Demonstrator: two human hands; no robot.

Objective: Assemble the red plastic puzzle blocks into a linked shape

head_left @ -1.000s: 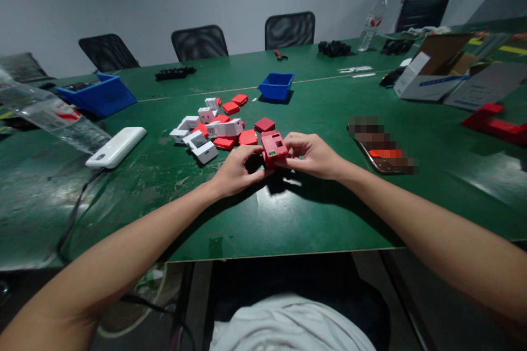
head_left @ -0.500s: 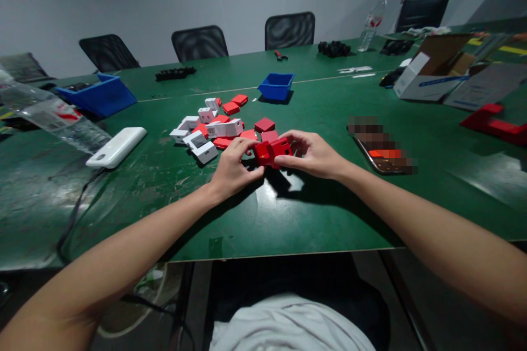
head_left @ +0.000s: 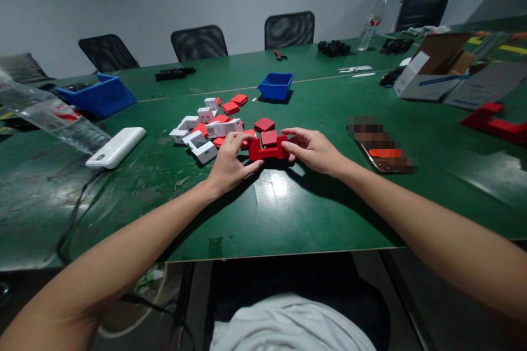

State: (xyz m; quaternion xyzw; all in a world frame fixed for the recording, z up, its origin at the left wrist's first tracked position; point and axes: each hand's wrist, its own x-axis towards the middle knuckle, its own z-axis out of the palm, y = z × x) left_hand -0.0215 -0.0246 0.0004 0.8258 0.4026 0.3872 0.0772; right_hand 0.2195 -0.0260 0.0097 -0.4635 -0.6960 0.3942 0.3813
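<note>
L hand (head_left: 230, 164) & R hand (head_left: 315, 150) gripping red bracket (head_left: 269, 154) ends; long axis L–R, open side up/away.

A clear bottle (head_left: 57, 115) stands beside a white device (head_left: 117, 147), with black chairs (head_left: 289, 31) behind the green table (head_left: 329, 219).

Red U-shaped piece (head_left: 269, 154), roughly level

With two hands (head_left: 229, 165) (head_left: 317, 151), you are holding one red bracket (head_left: 269, 154). You are facing two blue bins (head_left: 275, 91) (head_left: 106, 100), two bottles (head_left: 373, 22) (head_left: 61, 118), four black chairs (head_left: 200, 44) (head_left: 290, 31) (head_left: 109, 52) (head_left: 424, 11), one phone (head_left: 379, 153), one power bank (head_left: 117, 148) and one pair of pliers (head_left: 280, 56); heaped blocks (head_left: 205, 152) are overlapping beyond counting.
</note>
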